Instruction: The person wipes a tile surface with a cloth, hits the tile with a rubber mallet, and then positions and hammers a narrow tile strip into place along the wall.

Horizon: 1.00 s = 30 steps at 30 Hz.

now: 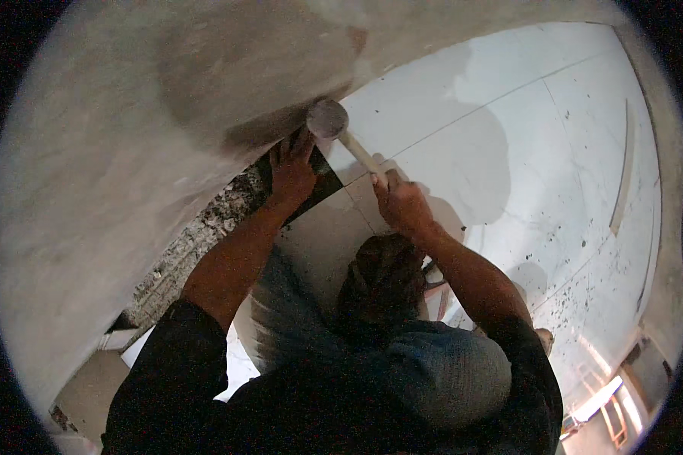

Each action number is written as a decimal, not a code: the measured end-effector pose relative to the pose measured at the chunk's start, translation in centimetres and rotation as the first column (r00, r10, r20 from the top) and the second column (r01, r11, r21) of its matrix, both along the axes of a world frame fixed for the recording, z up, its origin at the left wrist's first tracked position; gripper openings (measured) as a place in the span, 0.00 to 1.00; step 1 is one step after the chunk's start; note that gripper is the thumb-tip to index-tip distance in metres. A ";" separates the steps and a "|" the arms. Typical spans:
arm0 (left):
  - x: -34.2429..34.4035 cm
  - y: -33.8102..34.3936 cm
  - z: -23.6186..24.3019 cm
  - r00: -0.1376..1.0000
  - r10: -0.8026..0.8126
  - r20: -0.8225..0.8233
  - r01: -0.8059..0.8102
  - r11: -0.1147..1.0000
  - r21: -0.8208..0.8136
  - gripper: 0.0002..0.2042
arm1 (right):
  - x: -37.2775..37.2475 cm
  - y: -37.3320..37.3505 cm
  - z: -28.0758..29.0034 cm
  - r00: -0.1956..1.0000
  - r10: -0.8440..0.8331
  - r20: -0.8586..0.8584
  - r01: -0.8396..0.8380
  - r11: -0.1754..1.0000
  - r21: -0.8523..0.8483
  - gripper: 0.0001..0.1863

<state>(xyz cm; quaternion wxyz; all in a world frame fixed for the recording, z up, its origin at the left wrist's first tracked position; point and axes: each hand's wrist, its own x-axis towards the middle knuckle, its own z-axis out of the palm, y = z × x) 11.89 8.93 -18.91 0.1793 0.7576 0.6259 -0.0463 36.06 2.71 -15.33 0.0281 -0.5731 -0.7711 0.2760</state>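
My right hand [404, 203] is closed around the pale handle of a mallet [327, 119]. Its round grey head is over the base of the wall, just beyond my left fingertips. My left hand [292, 173] lies on a dark, glossy tile piece [325, 182] between the wall and the white floor tiles, with its fingers stretched toward the wall. The mallet head partly covers the fingertips, so I cannot tell whether it touches the tile.
Rough grey mortar [205, 227] runs along the foot of the plastered wall [114, 152]. Large white floor tiles [448, 106] spread to the right, with dark crumbs [565, 299] scattered on them. A long thin strip [623, 167] lies near the far right edge. My bent knees are below my hands.
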 end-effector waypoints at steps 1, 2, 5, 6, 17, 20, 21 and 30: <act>-0.2 0.1 0.1 1.000 0.019 -0.013 -0.020 0.999 -0.049 0.33 | -0.3 -0.1 0.3 0.988 -0.140 -0.061 0.134 0.987 -0.090 0.12; -0.6 -0.1 -0.4 1.000 0.013 -0.008 -0.013 0.999 -0.051 0.33 | -0.2 -0.6 0.7 0.988 -0.146 -0.056 0.141 0.986 -0.090 0.12; -0.7 -0.1 -1.8 0.997 -0.054 0.057 0.046 0.990 0.130 0.33 | 0.9 -1.5 1.2 0.985 -0.069 -0.159 0.099 0.978 0.185 0.14; -0.4 0.0 -1.8 0.998 -0.064 -0.016 0.064 0.998 0.013 0.33 | 1.0 -1.3 -0.1 0.985 -0.099 -0.145 0.109 0.992 0.063 0.16; 1.1 0.8 1.9 0.996 -0.045 -0.077 0.043 0.999 -0.025 0.34 | 0.2 1.1 4.2 0.914 -0.397 -0.088 0.358 0.887 -0.291 0.25; 1.6 0.7 2.7 0.994 0.005 -0.112 -0.022 0.988 -0.153 0.34 | 1.0 0.6 1.9 0.942 -0.309 -0.130 0.279 0.937 -0.210 0.26; 0.9 0.2 1.3 0.990 -0.052 -0.129 0.048 0.998 -0.028 0.34 | 0.8 0.7 1.7 0.946 -0.313 -0.084 0.294 0.938 -0.182 0.23; 1.7 1.4 2.2 0.986 -0.002 -0.167 -0.009 0.998 -0.064 0.30 | 2.3 1.5 4.5 0.929 -0.360 -0.086 0.325 0.904 -0.277 0.28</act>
